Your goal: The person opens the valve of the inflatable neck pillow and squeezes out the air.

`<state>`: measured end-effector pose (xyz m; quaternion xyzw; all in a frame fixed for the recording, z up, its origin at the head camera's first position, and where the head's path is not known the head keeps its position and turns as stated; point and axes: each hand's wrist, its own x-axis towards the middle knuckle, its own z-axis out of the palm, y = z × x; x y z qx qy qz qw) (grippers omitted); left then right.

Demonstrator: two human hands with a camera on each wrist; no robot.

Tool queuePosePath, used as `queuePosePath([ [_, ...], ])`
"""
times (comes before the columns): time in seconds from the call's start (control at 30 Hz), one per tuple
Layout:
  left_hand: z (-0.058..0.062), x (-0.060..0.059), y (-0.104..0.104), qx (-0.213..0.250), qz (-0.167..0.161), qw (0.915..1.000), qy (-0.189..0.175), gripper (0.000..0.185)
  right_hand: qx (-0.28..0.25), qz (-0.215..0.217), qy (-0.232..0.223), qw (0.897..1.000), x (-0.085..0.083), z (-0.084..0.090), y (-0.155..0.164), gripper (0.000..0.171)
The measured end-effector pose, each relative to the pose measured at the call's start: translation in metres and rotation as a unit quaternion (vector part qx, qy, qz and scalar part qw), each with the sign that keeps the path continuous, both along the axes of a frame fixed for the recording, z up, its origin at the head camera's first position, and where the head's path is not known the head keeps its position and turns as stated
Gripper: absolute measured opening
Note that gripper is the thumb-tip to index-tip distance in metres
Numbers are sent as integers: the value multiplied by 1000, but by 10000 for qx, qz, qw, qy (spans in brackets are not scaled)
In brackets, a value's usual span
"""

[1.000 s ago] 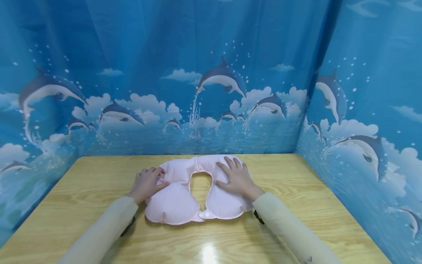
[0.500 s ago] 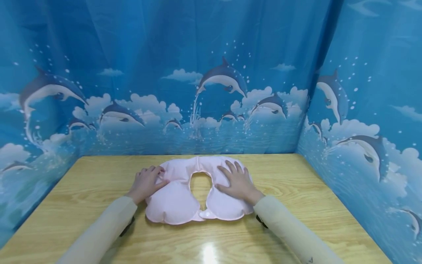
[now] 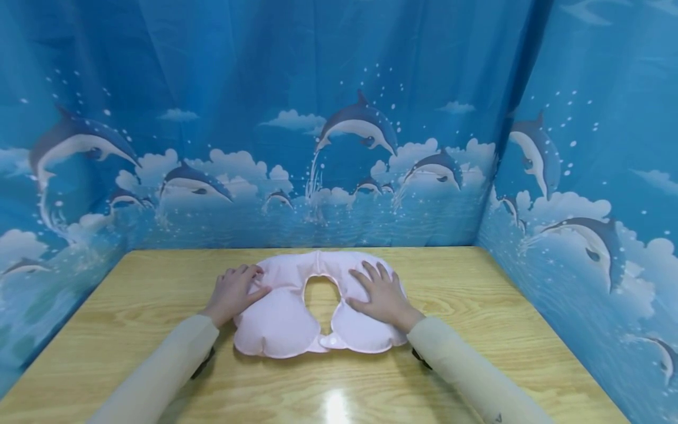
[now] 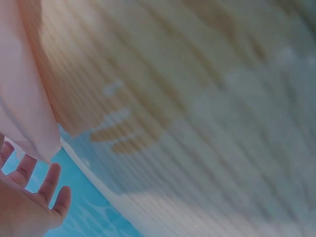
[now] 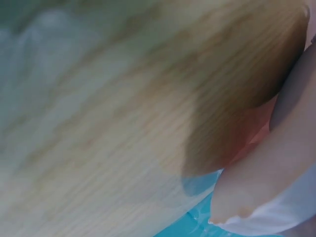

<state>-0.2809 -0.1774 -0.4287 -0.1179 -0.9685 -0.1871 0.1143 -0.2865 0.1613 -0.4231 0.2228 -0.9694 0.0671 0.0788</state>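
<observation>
Both wrist views are badly blurred. In the left wrist view the table (image 4: pixel 197 98) is a smear of wood grain, the pink neck pillow (image 4: pixel 22 98) is cut off by the left edge, and the left hand (image 4: pixel 27 202) shows only 4 fingers at the bottom corner. In the right wrist view the right hand (image 5: pixel 266 182) is cropped and its pose cannot be told.

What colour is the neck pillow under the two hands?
Pale pink. The neck pillow shows best in the head view, lying on the wooden table.
</observation>
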Motion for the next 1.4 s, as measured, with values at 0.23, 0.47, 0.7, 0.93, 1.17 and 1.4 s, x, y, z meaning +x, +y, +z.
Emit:
queuePosePath([
  [0.23,-1,-1,-1,-10,25,10000,-56,47,-31,2,-33,10000,0,-4,0,67],
  [0.47,-1,-1,-2,2,42,10000,-42,47,-27,7,-60,10000,0,-4,-1,65],
  [0.7,0,-1,-1,-7,60,10000,-6,48,-76,47,-75,9999,2,-3,-2,63],
  [0.93,0,0,-1,-31,69,10000,15,48,-90,64,-237,9997,2,-3,-3,63],
  [1.17,1,0,-1,12,62,10000,-12,48,-75,64,-398,9992,0,-3,-5,63],
  [1.4,1,-1,-1,-7,48,10000,-8,48,-56,35,-512,9987,-2,-6,-5,63],
])
